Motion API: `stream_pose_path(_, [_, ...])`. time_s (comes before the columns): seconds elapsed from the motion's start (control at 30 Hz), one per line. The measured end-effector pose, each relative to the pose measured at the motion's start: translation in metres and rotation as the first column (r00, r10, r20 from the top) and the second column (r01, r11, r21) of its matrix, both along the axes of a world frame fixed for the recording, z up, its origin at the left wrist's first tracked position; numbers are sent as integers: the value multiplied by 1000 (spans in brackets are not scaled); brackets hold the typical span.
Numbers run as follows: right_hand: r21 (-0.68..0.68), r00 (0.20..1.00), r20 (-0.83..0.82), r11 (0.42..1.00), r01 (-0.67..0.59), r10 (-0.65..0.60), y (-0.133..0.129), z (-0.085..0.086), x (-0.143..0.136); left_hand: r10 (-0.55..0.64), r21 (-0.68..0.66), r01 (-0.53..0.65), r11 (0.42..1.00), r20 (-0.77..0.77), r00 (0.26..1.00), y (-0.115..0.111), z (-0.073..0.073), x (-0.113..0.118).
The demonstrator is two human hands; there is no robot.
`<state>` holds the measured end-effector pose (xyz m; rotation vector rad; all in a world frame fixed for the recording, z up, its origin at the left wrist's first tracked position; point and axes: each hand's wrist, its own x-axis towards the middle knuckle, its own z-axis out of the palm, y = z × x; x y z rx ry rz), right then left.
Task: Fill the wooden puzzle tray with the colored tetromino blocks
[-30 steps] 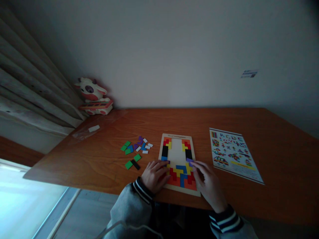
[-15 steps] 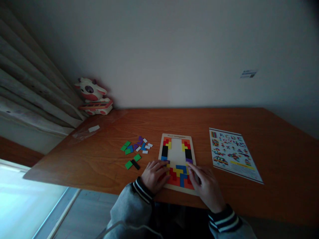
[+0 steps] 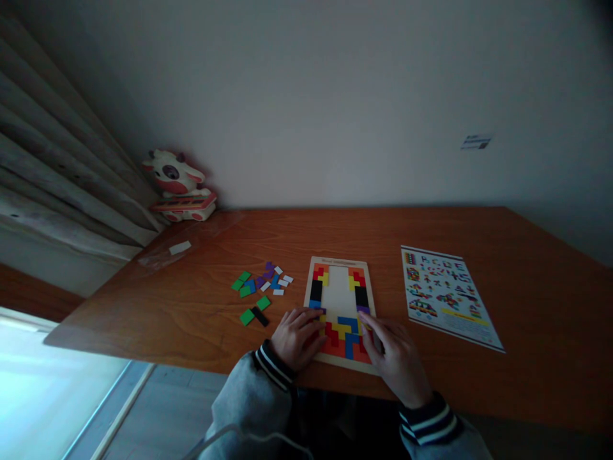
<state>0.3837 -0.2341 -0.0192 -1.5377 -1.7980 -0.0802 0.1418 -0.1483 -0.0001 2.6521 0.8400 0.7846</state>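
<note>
A wooden puzzle tray [image 3: 339, 262] with block-shaped pieces set along its sides and bottom lies in front of me. My left hand [image 3: 297, 335] rests over its left edge, fingers stretched onto the blue and yellow pieces there. On the right side, my right hand [image 3: 395, 358] touches the tray with index finger and thumb apart, its index tip beside a purple piece [image 3: 363, 309]. Some pieces under both hands are hidden. A blue piece [image 3: 348, 322] lies between the hands, above yellow and red ones. The upper middle of the tray shows its pale base.
Left of the tray lie loose green [image 3: 247, 317], black [image 3: 260, 316], purple, blue and white pieces. A printed pattern sheet [image 3: 447, 294] is at right. A cow-shaped toy [image 3: 179, 185] stands at the back left, near clear plastic with a white label [image 3: 180, 248].
Both hands keep nearly the same places on the tray. The view has shifted very slightly; no piece has visibly moved.
</note>
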Motion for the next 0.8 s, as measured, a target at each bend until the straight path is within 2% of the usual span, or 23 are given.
stream_pose_path(0.17, [41,999,51,999,6,-8,0,4,-1,1,0,-1,1000,-3,1000,0,0,0])
stream_pose_path(0.3, [21,992,76,994,-104,102,-1,8,-2,4,2,-4,1000,-3,1000,-1,0,0])
stream_pose_path(0.37, [14,991,65,993,-116,115,-1,9,-3,8,-2,-8,1000,-5,1000,-1,0,0])
stream_pose_path(0.53, [48,997,27,996,-78,77,0,5,-1,8,-2,-8,1000,3,1000,-1,1,1])
stream_pose_path(0.7, [3,999,26,999,48,-48,3,3,1,1,16,-1,1000,6,1000,0,2,1])
stream_pose_path(0.8, [9,997,13,997,70,-71,3,3,1,-3,11,3,1000,6,1000,0,3,1])
